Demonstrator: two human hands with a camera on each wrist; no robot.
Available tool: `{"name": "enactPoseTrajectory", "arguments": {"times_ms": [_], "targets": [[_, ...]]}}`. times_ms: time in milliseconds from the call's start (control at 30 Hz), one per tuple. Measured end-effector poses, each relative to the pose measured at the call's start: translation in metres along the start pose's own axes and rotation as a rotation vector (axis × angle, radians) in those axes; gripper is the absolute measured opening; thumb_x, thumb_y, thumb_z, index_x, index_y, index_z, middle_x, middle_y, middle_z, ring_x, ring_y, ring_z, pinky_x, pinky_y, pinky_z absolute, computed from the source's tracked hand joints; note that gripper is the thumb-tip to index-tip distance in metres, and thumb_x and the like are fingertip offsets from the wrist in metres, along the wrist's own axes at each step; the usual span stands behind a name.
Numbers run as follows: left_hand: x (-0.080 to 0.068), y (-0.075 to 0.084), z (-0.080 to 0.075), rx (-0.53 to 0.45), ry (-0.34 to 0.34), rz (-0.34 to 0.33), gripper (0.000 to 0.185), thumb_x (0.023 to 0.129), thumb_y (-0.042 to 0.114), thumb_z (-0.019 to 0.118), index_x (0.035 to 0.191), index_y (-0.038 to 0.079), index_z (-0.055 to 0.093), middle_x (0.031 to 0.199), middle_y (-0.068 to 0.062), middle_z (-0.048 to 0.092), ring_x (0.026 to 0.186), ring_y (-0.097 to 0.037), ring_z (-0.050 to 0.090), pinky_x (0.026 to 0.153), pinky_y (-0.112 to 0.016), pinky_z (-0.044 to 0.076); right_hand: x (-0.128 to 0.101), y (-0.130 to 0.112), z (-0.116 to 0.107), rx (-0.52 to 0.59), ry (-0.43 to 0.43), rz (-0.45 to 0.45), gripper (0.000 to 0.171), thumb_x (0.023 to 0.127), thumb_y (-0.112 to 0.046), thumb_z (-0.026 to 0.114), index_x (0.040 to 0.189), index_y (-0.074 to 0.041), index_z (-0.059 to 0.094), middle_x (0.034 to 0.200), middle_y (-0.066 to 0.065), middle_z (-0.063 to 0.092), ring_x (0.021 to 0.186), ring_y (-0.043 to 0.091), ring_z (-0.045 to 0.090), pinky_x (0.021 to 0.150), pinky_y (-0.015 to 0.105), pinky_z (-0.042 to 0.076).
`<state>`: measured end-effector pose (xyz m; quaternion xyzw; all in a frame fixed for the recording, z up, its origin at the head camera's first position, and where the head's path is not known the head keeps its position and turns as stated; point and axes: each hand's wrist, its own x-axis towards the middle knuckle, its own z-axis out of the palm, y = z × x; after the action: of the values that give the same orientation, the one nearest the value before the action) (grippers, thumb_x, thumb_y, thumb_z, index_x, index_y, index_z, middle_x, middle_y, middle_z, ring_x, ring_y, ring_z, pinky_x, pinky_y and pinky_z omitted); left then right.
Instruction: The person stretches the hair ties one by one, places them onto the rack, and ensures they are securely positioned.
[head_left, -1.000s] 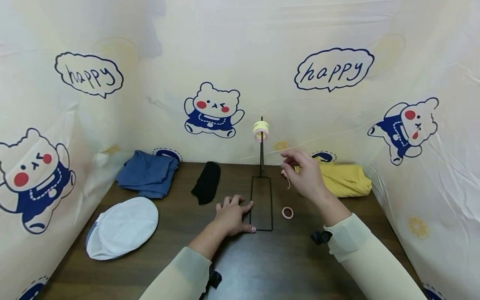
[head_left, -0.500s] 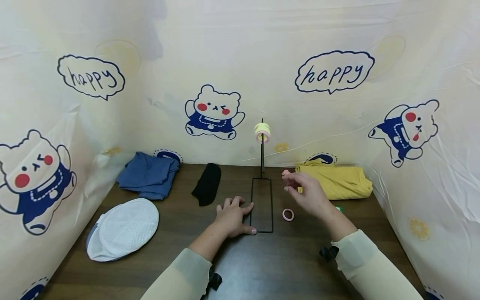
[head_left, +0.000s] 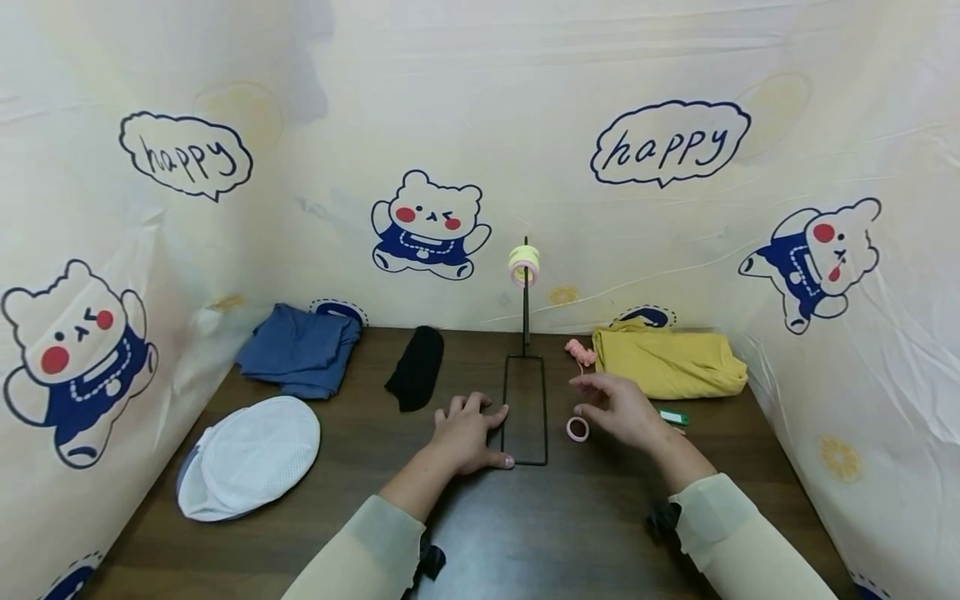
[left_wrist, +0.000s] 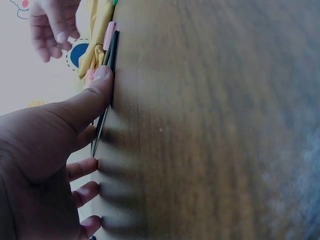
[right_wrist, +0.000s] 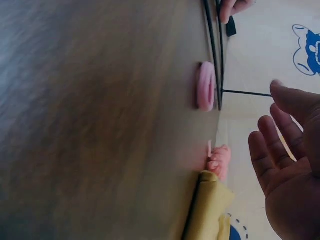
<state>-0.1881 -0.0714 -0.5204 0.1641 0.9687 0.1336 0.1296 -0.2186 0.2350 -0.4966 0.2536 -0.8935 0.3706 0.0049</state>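
A: So what are the hands doing? The left hand (head_left: pixel 467 433) lies flat on the bench (head_left: pixel 540 533), fingers (left_wrist: pixel 102 80) relaxed and spread, thumb tip pressing the base of the black wire stand (head_left: pixel 524 408).

B: And the right hand (head_left: pixel 622 408) hovers just at 3 o'clock of the pink ring (head_left: pixel 577 428), fingers (right_wrist: pixel 265 150) loose and straight, gripping nothing. The ring lies on the bench right beside the stand's frame.

A: Yellow and pink rings (head_left: pixel 522 265) hang at the top of the post. At 12 o'clock from the right hand there's a pink scrunchie (head_left: pixel 579 351) next to a yellow cloth (head_left: pixel 671 363).
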Motion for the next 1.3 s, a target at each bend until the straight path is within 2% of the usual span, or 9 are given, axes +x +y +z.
{"name": "enactPoseTrajectory", "arguments": {"times_ms": [167, 300, 467, 633, 1300], "targets": [[0.001, 0.0, 0.001, -0.001, 0.001, -0.003, 0.095, 0.079, 0.069, 0.077, 0.16, 0.036, 0.04, 0.162, -0.004, 0.033, 0.143, -0.04, 0.03, 0.101, -0.058, 0.03, -0.003, 0.009, 0.002, -0.027, -0.102, 0.043, 0.048, 0.089, -0.012, 0.083, 0.134, -0.005, 0.067, 0.13, 0.009, 0.07, 0.124, 0.03, 0.062, 0.103, 0.054, 0.047], [0.002, 0.0, 0.001, -0.001, 0.006, 0.001, 0.094, 0.079, 0.069, 0.077, 0.16, 0.036, 0.04, 0.161, -0.004, 0.033, 0.142, -0.04, 0.03, 0.101, -0.058, 0.03, -0.004, 0.013, 0.004, -0.039, -0.153, 0.085, 0.054, 0.086, -0.016, 0.087, 0.136, -0.007, 0.067, 0.133, 0.004, 0.069, 0.128, 0.029, 0.059, 0.107, 0.054, 0.044], [0.001, 0.0, 0.0, -0.005, 0.0, -0.005, 0.095, 0.079, 0.069, 0.077, 0.16, 0.036, 0.04, 0.162, -0.004, 0.033, 0.142, -0.04, 0.03, 0.102, -0.058, 0.03, -0.005, 0.017, 0.005, -0.03, -0.211, 0.134, 0.06, 0.081, -0.015, 0.091, 0.136, -0.008, 0.067, 0.131, 0.003, 0.069, 0.124, 0.027, 0.06, 0.106, 0.053, 0.045], [0.001, 0.0, 0.002, -0.008, 0.003, -0.004, 0.094, 0.079, 0.069, 0.077, 0.159, 0.036, 0.04, 0.162, -0.004, 0.033, 0.142, -0.039, 0.03, 0.103, -0.058, 0.029, -0.006, 0.021, 0.005, -0.078, -0.242, 0.155, 0.06, 0.08, -0.013, 0.091, 0.134, -0.007, 0.068, 0.129, 0.005, 0.069, 0.122, 0.027, 0.061, 0.105, 0.053, 0.044], [0.005, -0.002, 0.004, 0.016, 0.01, 0.002, 0.095, 0.079, 0.071, 0.076, 0.16, 0.037, 0.038, 0.161, -0.003, 0.033, 0.141, -0.039, 0.032, 0.101, -0.058, 0.03, 0.003, 0.02, 0.011, -0.142, -0.243, 0.129, 0.027, 0.088, -0.006, 0.081, 0.112, -0.015, 0.076, 0.1, -0.008, 0.071, 0.094, 0.012, 0.064, 0.086, 0.041, 0.051]]}}
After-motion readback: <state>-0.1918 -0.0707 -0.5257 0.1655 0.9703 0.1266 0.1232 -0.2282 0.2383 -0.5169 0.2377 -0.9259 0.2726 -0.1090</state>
